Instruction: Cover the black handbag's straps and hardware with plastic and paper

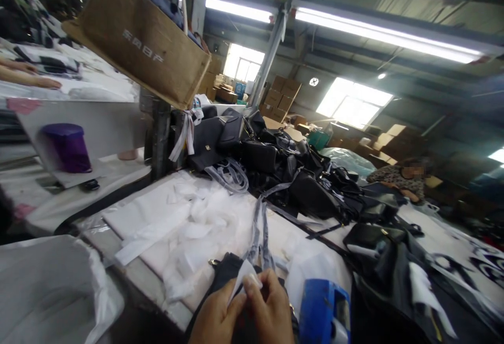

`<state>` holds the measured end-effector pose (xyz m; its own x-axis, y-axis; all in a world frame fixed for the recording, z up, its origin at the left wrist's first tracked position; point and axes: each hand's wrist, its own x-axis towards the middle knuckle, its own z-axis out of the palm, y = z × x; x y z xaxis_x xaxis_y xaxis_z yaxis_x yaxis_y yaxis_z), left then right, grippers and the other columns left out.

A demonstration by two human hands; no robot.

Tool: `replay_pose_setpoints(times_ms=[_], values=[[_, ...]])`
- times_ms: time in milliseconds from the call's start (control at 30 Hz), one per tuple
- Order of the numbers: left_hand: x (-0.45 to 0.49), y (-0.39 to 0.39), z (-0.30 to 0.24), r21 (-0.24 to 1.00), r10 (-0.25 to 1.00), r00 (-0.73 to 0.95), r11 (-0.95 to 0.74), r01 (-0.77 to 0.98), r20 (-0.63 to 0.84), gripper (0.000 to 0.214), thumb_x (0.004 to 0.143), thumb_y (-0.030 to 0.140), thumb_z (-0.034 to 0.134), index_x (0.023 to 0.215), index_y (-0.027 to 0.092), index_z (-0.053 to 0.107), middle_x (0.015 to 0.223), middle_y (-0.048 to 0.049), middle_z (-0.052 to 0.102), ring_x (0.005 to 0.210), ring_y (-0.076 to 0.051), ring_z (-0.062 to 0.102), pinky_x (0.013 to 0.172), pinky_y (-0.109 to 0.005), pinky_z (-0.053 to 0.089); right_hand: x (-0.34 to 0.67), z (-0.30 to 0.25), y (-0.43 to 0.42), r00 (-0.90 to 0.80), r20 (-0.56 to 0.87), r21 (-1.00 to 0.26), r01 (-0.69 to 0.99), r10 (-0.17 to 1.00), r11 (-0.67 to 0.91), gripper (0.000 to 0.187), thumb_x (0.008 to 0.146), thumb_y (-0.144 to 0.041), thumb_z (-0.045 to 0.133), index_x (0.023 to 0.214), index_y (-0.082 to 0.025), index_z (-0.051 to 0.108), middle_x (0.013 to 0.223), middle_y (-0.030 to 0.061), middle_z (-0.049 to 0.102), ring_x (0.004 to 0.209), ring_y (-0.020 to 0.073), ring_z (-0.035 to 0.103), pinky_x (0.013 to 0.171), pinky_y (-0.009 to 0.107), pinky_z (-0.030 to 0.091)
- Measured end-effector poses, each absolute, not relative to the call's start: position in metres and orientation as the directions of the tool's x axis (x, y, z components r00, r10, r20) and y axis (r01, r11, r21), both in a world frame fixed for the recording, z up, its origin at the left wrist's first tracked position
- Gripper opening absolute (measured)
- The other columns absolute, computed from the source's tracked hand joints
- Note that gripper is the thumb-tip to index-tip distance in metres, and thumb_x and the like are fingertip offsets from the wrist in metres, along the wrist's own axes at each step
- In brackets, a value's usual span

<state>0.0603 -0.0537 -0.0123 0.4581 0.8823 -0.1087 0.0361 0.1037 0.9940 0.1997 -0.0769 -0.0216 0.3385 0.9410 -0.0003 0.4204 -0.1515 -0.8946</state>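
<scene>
My left hand (216,313) and my right hand (270,307) meet at the bottom middle, both pinched on a small white strip of paper or tape (242,275). The strip lies over a black bag (228,270) under my hands. Thin clear plastic straps (260,233) run up from my fingers toward the heap. A blue tape dispenser (325,310) sits right beside my right hand.
A heap of black bags (283,170) covers the table's middle, white wrapping sheets (177,223) to the left. A cardboard box (137,39) hangs overhead by a post. A purple bin (69,147) stands left. Another person (401,178) sits at right; someone's arms (27,79) show far left.
</scene>
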Motion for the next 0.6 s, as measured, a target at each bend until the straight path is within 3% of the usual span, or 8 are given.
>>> replay_pose_setpoints(times_ms=[133, 200, 300, 367, 433, 533, 600], values=[[0.061, -0.049, -0.018, 0.985, 0.86, 0.482, 0.164, 0.049, -0.168, 0.057, 0.086, 0.062, 0.048, 0.114, 0.017, 0.068, 0.067, -0.0036, 0.065, 0.059, -0.02, 0.053, 0.055, -0.027, 0.04, 0.198, -0.026, -0.077, 0.353, -0.028, -0.925, 0.346, 0.935, -0.158, 0.036, 0.085, -0.055, 0.057, 0.074, -0.022, 0.05, 0.058, -0.0006, 0.058, 0.052, 0.0166, 0.055, 0.049, 0.026, 0.041], [0.061, -0.047, -0.023, 0.98, 0.845, 0.502, 0.197, 0.031, -0.186, 0.058, 0.085, 0.065, 0.047, 0.109, 0.017, 0.069, 0.063, -0.0014, 0.061, 0.055, -0.016, 0.049, 0.05, -0.025, 0.036, 0.202, -0.022, -0.078, 0.265, -0.101, -0.967, 0.199, 0.959, -0.157, 0.037, 0.084, -0.056, 0.059, 0.078, -0.021, 0.05, 0.061, -0.0009, 0.058, 0.051, 0.0144, 0.054, 0.048, 0.025, 0.041], [0.06, -0.044, -0.028, 0.975, 0.822, 0.534, 0.222, 0.022, -0.199, 0.061, 0.081, 0.07, 0.05, 0.102, 0.016, 0.071, 0.055, 0.0022, 0.053, 0.049, -0.013, 0.043, 0.046, -0.023, 0.03, 0.212, -0.011, -0.081, 0.073, -0.159, -0.987, -0.051, 0.985, -0.155, 0.042, 0.081, -0.055, 0.066, 0.098, -0.019, 0.054, 0.076, 0.0003, 0.061, 0.055, 0.0128, 0.058, 0.052, 0.025, 0.046], [0.06, -0.043, -0.03, 0.975, 0.807, 0.556, 0.22, 0.028, -0.198, 0.063, 0.079, 0.071, 0.051, 0.1, 0.016, 0.071, 0.051, 0.0042, 0.049, 0.046, -0.011, 0.039, 0.045, -0.022, 0.029, 0.219, -0.003, -0.082, -0.004, -0.163, -0.98, -0.117, 0.987, -0.163, 0.049, 0.08, -0.053, 0.068, 0.11, -0.018, 0.053, 0.082, 0.0013, 0.062, 0.059, 0.0122, 0.06, 0.055, 0.024, 0.049], [0.06, -0.043, -0.032, 0.977, 0.802, 0.562, 0.208, 0.052, -0.201, 0.062, 0.081, 0.069, 0.051, 0.105, 0.015, 0.07, 0.05, 0.0047, 0.049, 0.044, -0.01, 0.038, 0.044, -0.021, 0.029, 0.223, 0.001, -0.083, -0.044, -0.167, -0.981, -0.094, 0.985, -0.171, 0.046, 0.083, -0.052, 0.066, 0.109, -0.016, 0.055, 0.077, 0.0009, 0.062, 0.054, 0.0101, 0.058, 0.051, 0.022, 0.047], [0.058, -0.043, -0.033, 0.985, 0.821, 0.544, 0.135, 0.111, -0.173, 0.058, 0.086, 0.062, 0.048, 0.118, 0.018, 0.067, 0.06, 0.0006, 0.061, 0.049, -0.015, 0.052, 0.047, -0.023, 0.04, 0.224, -0.003, -0.082, -0.049, -0.182, -0.982, -0.046, 0.982, -0.184, 0.041, 0.085, -0.053, 0.062, 0.101, -0.015, 0.055, 0.06, -0.0029, 0.059, 0.039, 0.0066, 0.047, 0.039, 0.017, 0.039], [0.057, -0.044, -0.033, 0.989, 0.843, 0.527, 0.034, 0.146, -0.107, 0.053, 0.087, 0.058, 0.048, 0.124, 0.023, 0.065, 0.083, -0.0039, 0.073, 0.071, -0.022, 0.066, 0.064, -0.028, 0.053, 0.222, -0.007, -0.079, 0.004, -0.183, -0.981, -0.071, 0.983, -0.182, 0.039, 0.083, -0.051, 0.062, 0.097, -0.015, 0.055, 0.049, -0.0067, 0.054, 0.033, 0.0056, 0.039, 0.034, 0.016, 0.034]])
